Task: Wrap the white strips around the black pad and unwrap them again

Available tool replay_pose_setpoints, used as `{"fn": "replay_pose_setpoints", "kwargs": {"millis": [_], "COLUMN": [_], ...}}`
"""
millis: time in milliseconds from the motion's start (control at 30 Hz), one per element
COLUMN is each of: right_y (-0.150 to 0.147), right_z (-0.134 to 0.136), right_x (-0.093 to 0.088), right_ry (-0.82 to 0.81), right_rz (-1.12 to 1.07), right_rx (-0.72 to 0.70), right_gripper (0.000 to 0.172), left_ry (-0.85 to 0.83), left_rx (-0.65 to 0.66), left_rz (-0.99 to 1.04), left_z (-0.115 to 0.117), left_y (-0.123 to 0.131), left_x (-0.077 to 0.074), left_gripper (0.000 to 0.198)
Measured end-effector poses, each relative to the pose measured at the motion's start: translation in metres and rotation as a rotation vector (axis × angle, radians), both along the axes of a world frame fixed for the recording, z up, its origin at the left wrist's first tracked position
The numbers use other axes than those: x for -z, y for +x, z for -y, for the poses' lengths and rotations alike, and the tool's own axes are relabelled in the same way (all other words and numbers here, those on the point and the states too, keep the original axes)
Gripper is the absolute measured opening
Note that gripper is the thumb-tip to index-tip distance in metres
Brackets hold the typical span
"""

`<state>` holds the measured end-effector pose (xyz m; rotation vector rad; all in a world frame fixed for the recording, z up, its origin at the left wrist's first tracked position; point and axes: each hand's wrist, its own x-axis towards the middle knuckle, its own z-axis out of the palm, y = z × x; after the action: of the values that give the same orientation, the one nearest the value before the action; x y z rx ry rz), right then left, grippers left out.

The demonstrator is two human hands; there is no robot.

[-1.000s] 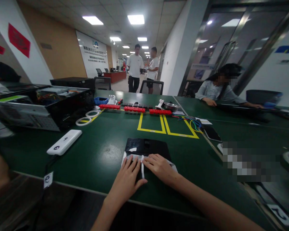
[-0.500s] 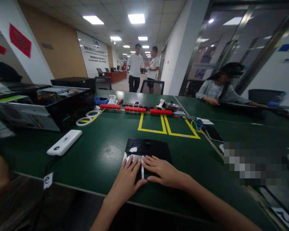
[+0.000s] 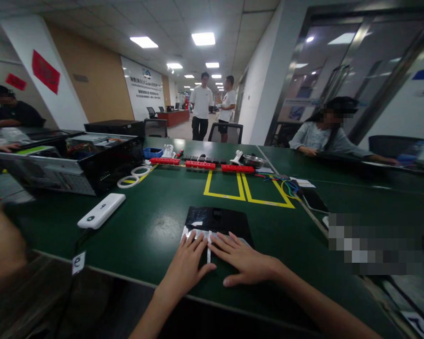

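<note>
A flat, glossy black panel (image 3: 233, 220) lies on the green table in front of me, with a pale, shiny strip across its near part. A narrow white strip (image 3: 209, 254) runs toward me between my hands. My left hand (image 3: 187, 261) rests palm down, its fingers spread over the pale strip on the left side. On the right side, my right hand (image 3: 247, 259) also lies flat with its fingers apart, the fingertips touching the panel near the white strip. Both hands hide much of the panel's near half.
An opened black computer case (image 3: 109, 165) stands at the left, behind a white power bank (image 3: 102, 211). Red blocks (image 3: 200, 165) line the table beyond yellow tape outlines (image 3: 226, 195). Coloured wires (image 3: 289, 187) and a phone (image 3: 314, 200) lie right. Another person's blurred arm (image 3: 3, 245) is at left.
My right hand has slid slightly, and its thumb has moved away from my left thumb. The left hand keeps its place on the panel. My view has tilted up a little.
</note>
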<state>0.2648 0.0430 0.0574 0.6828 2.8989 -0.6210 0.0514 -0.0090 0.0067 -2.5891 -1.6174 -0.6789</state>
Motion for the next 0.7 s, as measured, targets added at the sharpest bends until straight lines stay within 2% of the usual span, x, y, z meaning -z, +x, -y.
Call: {"fn": "replay_pose_setpoints", "kwargs": {"millis": [100, 200, 300, 400, 500, 567, 700], "right_y": [0.004, 0.011, 0.017, 0.019, 0.011, 0.002, -0.016], "right_z": [-0.001, -0.007, -0.014, -0.019, -0.018, -0.016, -0.011], "right_x": [-0.006, -0.016, -0.026, -0.032, -0.033, -0.028, -0.004], "right_ry": [-0.035, -0.131, -0.173, 0.012, 0.236, 0.321, 0.428], "right_rz": [-0.040, -0.136, -0.341, -0.583, -0.733, -0.687, -0.329], "right_rx": [-0.025, -0.063, 0.073, 0.329, 0.407, 0.358, 0.201], "right_gripper": [0.080, 0.060, 0.043, 0.031, 0.028, 0.029, 0.041], "left_ry": [0.000, -0.004, -0.014, -0.017, 0.021, 0.056, 0.048], "left_rx": [-0.004, -0.008, 0.004, 0.007, -0.096, -0.178, -0.275], "left_rz": [0.011, 0.021, 0.049, 0.123, 0.204, 0.214, 0.136], "left_z": [0.001, 0.001, 0.002, 0.002, 0.000, -0.003, -0.007], "left_y": [0.001, 0.003, 0.001, -0.011, -0.036, -0.055, -0.080], "left_x": [-0.003, -0.006, -0.011, -0.019, -0.022, -0.018, 0.001], "left_gripper": [0.058, 0.056, 0.054, 0.050, 0.040, 0.036, 0.032]}}
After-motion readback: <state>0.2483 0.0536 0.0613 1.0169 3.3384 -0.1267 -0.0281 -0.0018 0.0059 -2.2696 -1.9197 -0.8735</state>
